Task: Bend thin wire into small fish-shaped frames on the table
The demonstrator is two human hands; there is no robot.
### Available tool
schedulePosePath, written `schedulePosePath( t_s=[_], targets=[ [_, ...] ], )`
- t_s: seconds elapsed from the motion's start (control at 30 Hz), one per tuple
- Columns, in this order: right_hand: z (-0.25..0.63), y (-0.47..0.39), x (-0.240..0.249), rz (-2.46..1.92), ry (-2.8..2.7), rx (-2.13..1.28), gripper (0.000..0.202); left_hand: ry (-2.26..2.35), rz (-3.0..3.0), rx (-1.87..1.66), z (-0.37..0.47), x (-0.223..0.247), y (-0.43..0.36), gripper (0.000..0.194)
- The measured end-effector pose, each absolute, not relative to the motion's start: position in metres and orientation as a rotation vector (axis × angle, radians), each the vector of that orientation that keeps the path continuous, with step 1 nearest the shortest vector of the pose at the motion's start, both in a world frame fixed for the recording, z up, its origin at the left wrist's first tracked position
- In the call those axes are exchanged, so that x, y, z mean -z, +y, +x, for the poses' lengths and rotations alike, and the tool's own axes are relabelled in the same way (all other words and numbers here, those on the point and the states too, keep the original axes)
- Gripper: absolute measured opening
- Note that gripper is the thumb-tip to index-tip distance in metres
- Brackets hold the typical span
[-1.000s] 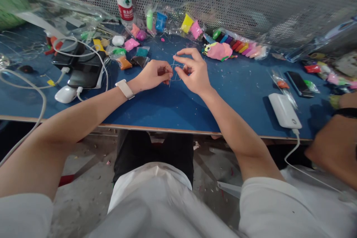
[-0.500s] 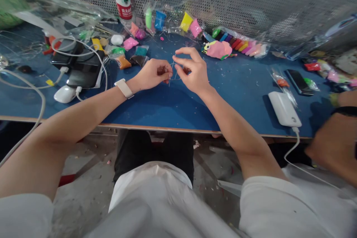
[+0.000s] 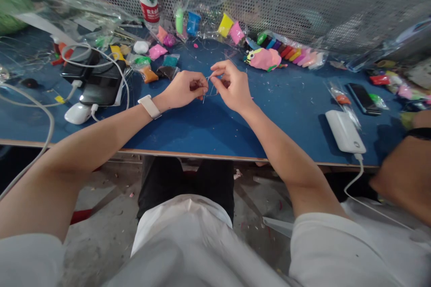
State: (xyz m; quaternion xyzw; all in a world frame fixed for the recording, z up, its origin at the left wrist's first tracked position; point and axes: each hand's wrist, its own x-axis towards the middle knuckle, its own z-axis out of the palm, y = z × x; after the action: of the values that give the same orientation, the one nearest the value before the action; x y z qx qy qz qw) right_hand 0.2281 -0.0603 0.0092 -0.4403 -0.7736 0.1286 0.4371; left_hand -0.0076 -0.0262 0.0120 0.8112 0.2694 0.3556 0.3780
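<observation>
My left hand [image 3: 189, 86], a pale band round its wrist, is closed with thumb and fingertips pinching a thin metal wire [image 3: 204, 97]. Facing it, my right hand [image 3: 232, 84] is closed too, thumb and index finger pinched on the wire's upper part. The wire looks bent or crossed between the two hands; its exact shape is too fine to make out. Both hands are above the blue table [image 3: 188, 130]. Behind my right hand lies a pink clay figure [image 3: 264, 59] with a yellow face and green bits.
Clay packets [image 3: 192, 24] line the back by a water bottle [image 3: 148, 2] and mesh panel. Phones and a power bank [image 3: 103, 87] with cables lie left. A white power bank [image 3: 344, 132] and a phone [image 3: 362, 98] lie right, near another person's arm [image 3: 404, 175].
My right hand's raised fingers have come down and closed toward the thumb at the wire's top. My left hand has stayed nearly still.
</observation>
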Motion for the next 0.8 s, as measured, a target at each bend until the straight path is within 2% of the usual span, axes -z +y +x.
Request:
schedulePosePath(
  t_s=[0.27, 0.53, 0.8],
  targets=[
    [0.226, -0.053, -0.004, -1.096, -1.874, -0.481, 0.056, 0.695, 2.059, -0.892, -0.01, -0.016, -0.027, 0.011],
    [0.233, -0.049, -0.004, -1.012, -1.921, -0.504, 0.039, 0.659, 2.013, -0.866, -0.009, -0.017, -0.026, 0.016],
    [0.233, -0.057, -0.014, -0.996, -1.973, -0.418, 0.044, 0.647, 2.003, -0.85, -0.01, -0.017, -0.025, 0.02]
  ],
)
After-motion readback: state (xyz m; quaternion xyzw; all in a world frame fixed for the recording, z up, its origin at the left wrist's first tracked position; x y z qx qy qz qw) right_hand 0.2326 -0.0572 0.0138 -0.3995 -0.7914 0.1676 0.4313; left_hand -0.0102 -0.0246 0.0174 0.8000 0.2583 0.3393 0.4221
